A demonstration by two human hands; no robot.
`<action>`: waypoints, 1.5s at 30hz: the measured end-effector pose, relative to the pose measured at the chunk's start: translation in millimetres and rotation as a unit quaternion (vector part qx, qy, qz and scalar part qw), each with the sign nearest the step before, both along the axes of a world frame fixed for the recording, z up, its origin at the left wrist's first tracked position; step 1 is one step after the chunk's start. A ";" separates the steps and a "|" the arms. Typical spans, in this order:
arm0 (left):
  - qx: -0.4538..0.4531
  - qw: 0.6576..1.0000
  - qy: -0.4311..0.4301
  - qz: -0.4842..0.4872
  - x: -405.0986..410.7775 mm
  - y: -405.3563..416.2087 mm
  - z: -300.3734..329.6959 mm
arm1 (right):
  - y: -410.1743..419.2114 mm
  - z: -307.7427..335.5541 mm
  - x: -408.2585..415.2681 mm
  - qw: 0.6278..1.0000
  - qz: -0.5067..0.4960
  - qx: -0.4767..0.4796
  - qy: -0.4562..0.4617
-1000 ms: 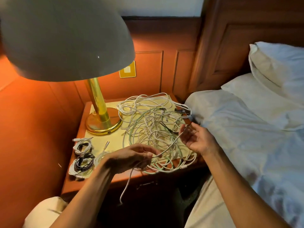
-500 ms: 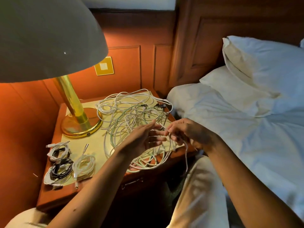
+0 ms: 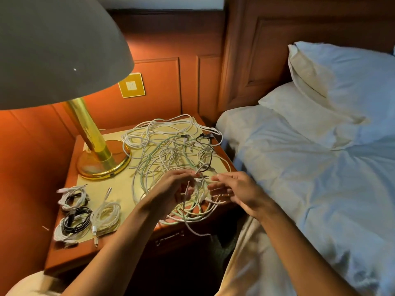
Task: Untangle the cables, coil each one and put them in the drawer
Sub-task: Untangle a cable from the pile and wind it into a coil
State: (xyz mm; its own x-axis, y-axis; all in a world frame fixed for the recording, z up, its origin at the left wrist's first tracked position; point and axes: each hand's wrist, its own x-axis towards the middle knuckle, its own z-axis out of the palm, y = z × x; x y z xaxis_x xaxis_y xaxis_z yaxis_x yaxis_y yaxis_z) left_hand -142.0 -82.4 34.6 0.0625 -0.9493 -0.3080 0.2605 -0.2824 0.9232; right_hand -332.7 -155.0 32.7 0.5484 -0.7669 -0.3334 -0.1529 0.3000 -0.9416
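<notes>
Cables [image 3: 171, 150] in a loose white and pale-green tangle cover the right half of your nightstand [image 3: 70, 256], and its near loops spill over the front edge above the drawer [image 3: 171, 239], which is closed, so its contents are hidden. Your left hand [image 3: 171, 189] pinches a white strand at the fingertips, and a length of it hangs down past the front edge. Your right hand [image 3: 235, 191] faces it, just beside, fingers loosely spread, fingertips at the same knot; whether it grips a strand you cannot tell. At the front left corner lie three coiled cables [image 3: 85, 214], white and black, close together. Farther back on the left stands the brass lamp [image 3: 100, 154], its base touching the tangle's edge. Along the right edge runs the bed [image 3: 310, 178] with white pillows [image 3: 333, 82].
</notes>
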 end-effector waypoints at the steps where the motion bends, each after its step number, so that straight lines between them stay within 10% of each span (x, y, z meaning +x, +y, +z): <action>1: -0.014 0.999 -0.025 -0.023 2.3 7.3 0.2 | -0.7 0.4 4.5 1.000 -0.026 -0.013 0.005; 21: -0.043 0.977 -0.162 -0.131 2.5 20.2 -18.8 | 12.5 -1.7 36.1 0.984 -0.045 -0.171 0.032; 25: -0.005 0.998 -0.034 -0.048 15.8 34.3 -26.4 | 18.2 6.0 24.9 0.987 -0.028 -0.157 0.000; 31: 0.046 0.979 0.060 -0.190 20.5 68.8 -33.9 | 29.8 -1.1 15.2 0.928 0.326 -0.131 0.124; 36: 0.048 0.989 0.009 -0.136 13.7 87.8 -44.8 | 41.3 -17.1 43.0 0.954 0.176 -0.153 0.187; 45: -0.070 0.927 0.365 0.057 16.7 136.6 -51.4 | 91.2 -53.5 77.0 0.985 0.159 -0.071 -0.018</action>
State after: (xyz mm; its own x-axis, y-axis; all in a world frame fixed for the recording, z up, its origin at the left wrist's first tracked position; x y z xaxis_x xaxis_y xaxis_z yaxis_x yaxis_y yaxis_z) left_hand -125.3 54.2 -16.7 -0.0122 -0.9831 -0.1826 0.8504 -0.1063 0.5152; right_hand -255.7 -63.8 -20.9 0.7776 -0.5923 -0.2111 -0.1842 0.1064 -0.9771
